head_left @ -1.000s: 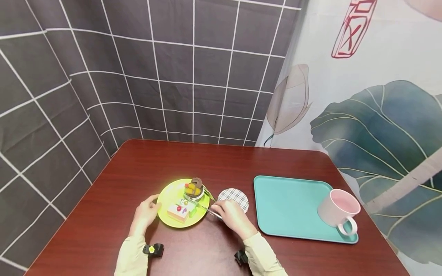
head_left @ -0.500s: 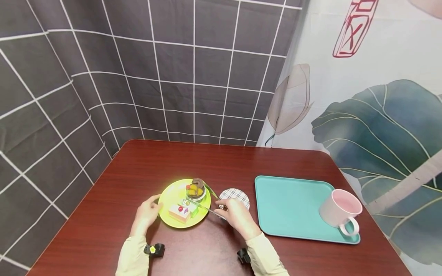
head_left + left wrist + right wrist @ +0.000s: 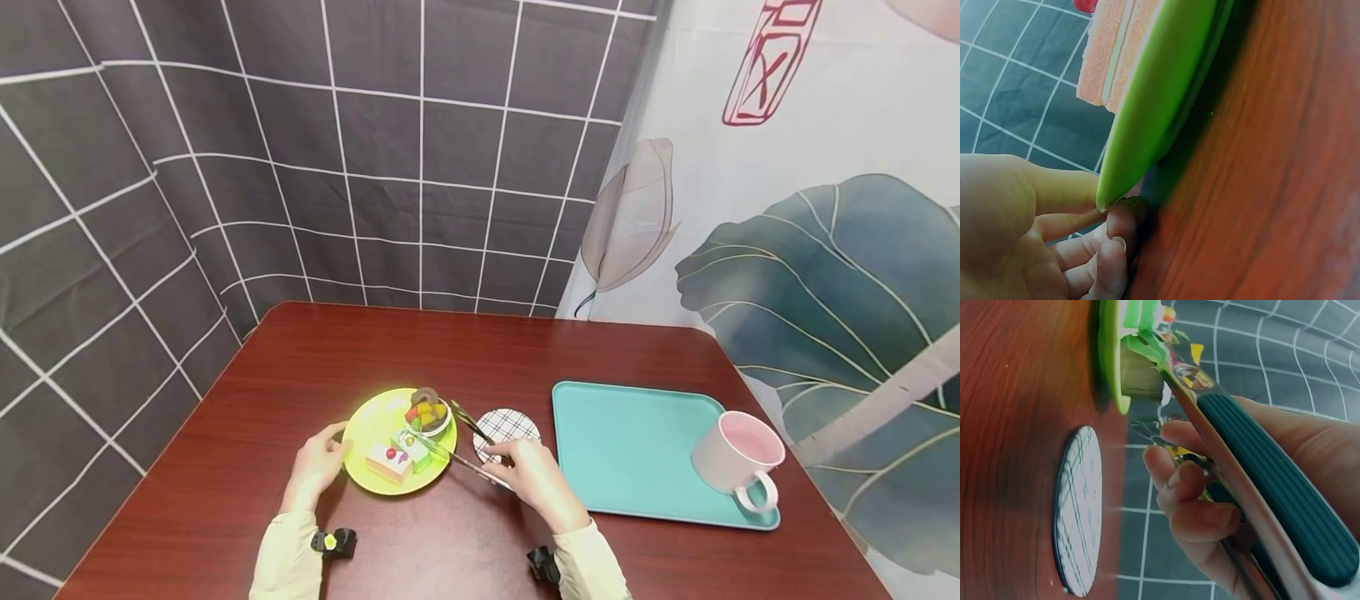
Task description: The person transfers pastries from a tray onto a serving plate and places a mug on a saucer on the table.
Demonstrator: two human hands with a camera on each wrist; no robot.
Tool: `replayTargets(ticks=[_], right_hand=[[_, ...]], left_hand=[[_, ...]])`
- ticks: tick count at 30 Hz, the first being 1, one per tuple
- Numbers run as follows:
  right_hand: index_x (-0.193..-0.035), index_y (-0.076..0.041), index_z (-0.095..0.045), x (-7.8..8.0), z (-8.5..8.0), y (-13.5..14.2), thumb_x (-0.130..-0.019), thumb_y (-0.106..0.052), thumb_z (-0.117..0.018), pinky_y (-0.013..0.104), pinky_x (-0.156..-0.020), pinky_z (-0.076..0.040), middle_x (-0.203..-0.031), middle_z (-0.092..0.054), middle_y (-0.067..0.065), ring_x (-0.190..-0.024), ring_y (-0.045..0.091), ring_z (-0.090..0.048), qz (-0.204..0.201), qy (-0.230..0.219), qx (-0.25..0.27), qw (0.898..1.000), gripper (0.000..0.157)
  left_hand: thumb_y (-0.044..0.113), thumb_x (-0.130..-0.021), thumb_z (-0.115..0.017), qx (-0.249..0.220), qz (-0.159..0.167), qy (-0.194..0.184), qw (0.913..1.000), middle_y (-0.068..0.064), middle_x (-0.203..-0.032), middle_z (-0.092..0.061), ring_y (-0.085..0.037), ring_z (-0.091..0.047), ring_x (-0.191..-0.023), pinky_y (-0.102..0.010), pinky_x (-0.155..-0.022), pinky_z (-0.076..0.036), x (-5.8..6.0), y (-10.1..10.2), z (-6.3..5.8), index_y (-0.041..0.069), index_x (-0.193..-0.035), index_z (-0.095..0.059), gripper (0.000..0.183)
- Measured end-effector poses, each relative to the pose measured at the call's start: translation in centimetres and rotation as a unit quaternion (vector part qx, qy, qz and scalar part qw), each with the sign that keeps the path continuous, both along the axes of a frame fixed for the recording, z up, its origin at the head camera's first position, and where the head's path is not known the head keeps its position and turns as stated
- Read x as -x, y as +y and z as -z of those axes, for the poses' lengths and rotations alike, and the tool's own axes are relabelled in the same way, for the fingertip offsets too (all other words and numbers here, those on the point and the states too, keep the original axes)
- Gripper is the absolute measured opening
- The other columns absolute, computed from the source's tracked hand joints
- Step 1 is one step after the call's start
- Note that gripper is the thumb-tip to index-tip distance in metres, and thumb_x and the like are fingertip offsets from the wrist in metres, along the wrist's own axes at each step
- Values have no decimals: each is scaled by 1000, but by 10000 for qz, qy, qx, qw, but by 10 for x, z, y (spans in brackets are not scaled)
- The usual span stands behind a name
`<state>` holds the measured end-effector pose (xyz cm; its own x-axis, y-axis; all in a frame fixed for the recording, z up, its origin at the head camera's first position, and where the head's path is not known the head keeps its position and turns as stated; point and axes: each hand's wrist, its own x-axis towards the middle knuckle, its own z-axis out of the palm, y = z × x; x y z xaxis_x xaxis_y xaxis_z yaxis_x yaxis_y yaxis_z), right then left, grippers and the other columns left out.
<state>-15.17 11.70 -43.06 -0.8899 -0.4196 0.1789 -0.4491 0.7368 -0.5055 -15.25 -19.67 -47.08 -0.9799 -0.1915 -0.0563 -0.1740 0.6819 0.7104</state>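
My left hand point(image 3: 318, 462) holds the left rim of a yellow-green plate point(image 3: 366, 423), thumb above and fingers curled beneath in the left wrist view. Tongs with ribbed dark green grips point(image 3: 1272, 481) are in my right hand point(image 3: 536, 479), on the plate's right side. Their arms are spread apart: the near one reaches over the plate's right part, the far one points past the rim. At the plate's back right sits a small white cup of chocolate and fruit dessert point(image 3: 427, 414). In front of it lie a pink layered cake slice point(image 3: 388, 463) and a green-and-white cake piece point(image 3: 417, 455).
A round plaid coaster point(image 3: 516, 425) lies right of the plate, partly behind my right hand. Farther right is a teal tray point(image 3: 626, 446) with a pink mug point(image 3: 727, 458) at its right end. Everything stands on a reddish-brown wooden table point(image 3: 480, 350); curtains hang behind.
My right hand has moved to the right and slightly toward me with the tongs. The tongs' far arm has come away from the dessert cup. My left hand stays at the plate rim.
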Motion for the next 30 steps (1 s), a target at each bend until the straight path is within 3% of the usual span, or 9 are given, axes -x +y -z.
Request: replayTargets(ticks=[8, 16, 20, 25, 30], right_hand=[[-97, -5, -77, -9, 1, 15, -81, -17, -75, 23, -64, -48, -87, -76, 8, -71, 10, -66, -16, 16, 153, 9999, 20], [-99, -3, -76, -15, 1, 31, -82, -18, -74, 18, -60, -46, -85, -75, 9, -67, 1, -60, 68, -329, 571, 9978, 23], [-99, -5, -77, -17, 2, 36, -81, -15, -75, 19, -61, -46, -85, -75, 8, -67, 3, -59, 466, -321, 682, 9961, 21], [-98, -7, -77, -15, 8, 44, -80, -11, -75, 27, -70, -52, -91, -75, 8, -79, 19, -68, 1255, -41, 899, 9880, 18], [-99, -7, -77, -13, 12, 57, -80, -13, -76, 32, -73, -53, -95, -76, 10, -83, 21, -70, 1613, 65, 884, 9829, 21]], left_hand=[[15, -94, -55, -10, -8, -46, 10000, -24, -94, -69, -34, -65, -87, -46, -79, -49, 1, -1, 0, -2, -130, -55, 40], [15, -93, -55, 36, 20, -48, 10000, -23, -92, -70, -30, -64, -83, -43, -75, -48, 1, -1, 0, -2, -130, -55, 40], [16, -93, -54, 33, 28, -75, 10000, -23, -93, -70, -30, -64, -84, -43, -76, -48, 1, 0, -1, -2, -130, -55, 41], [16, -94, -54, 14, 23, -107, 9999, -24, -94, -69, -33, -65, -87, -46, -79, -48, 1, 0, -2, -2, -131, -54, 41], [16, -93, -54, -7, 11, -106, 9999, -23, -93, -69, -32, -64, -86, -45, -78, -48, 0, 0, -1, -2, -131, -54, 42]])
